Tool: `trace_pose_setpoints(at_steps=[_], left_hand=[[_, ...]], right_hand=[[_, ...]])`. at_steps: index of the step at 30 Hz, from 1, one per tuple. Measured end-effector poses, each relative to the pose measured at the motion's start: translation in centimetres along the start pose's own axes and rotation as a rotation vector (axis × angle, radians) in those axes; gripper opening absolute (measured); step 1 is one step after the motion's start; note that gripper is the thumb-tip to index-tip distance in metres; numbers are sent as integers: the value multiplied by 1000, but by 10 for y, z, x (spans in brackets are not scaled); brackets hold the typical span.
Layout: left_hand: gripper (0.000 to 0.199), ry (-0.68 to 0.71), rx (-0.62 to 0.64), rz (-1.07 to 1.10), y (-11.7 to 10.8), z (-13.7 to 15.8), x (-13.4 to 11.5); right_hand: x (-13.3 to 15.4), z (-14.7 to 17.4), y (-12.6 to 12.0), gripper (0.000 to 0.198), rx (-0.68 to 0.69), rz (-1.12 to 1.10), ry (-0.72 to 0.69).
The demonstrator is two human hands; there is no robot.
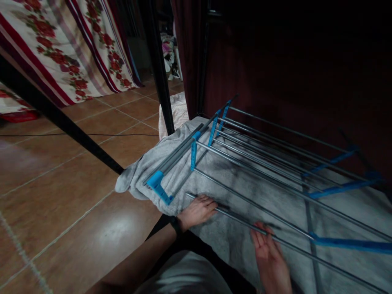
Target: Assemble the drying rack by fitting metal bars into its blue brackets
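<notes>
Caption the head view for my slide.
Left hand and right hand at a metal rod; blue-bracketed rack on grey cloth.

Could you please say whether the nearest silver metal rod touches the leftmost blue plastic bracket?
Apart: in the head view, the silver metal rod ends short of the blue plastic bracket, grey fleecy cloth showing between.

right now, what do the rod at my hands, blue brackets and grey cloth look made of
Rod: probably smooth metal, streaked with shine. Blue brackets: likely plastic, matte, evenly colored, perforated. Grey cloth: fuzzy fabric, perhaps fleece, in soft folds.
</notes>
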State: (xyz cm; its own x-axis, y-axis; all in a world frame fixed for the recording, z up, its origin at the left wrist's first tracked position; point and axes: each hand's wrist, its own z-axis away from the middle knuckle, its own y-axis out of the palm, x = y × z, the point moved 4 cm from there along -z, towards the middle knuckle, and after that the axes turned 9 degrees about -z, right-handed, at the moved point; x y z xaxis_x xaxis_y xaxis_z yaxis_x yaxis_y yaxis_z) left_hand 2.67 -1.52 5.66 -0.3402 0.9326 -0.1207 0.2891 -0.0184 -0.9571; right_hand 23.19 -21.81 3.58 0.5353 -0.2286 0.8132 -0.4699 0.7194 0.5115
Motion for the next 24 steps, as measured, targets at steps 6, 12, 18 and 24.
trace_pose_setpoints(at_steps=[6, 12, 18, 24], left_hand=[[46, 47, -99, 53, -25, -7, -10], [37, -21, -182, 75, -39, -1, -6], [35, 40, -216, 11, -42, 11, -17], [33, 223, -281, -92, -52, 23, -41]], right_hand=[[74, 21, 81, 22, 39, -37, -274], [170, 44, 106, 23, -34, 155, -821], [155, 25, 90, 35, -11, 953, -862], [78, -7, 63, 37, 271, 1248, -820]])
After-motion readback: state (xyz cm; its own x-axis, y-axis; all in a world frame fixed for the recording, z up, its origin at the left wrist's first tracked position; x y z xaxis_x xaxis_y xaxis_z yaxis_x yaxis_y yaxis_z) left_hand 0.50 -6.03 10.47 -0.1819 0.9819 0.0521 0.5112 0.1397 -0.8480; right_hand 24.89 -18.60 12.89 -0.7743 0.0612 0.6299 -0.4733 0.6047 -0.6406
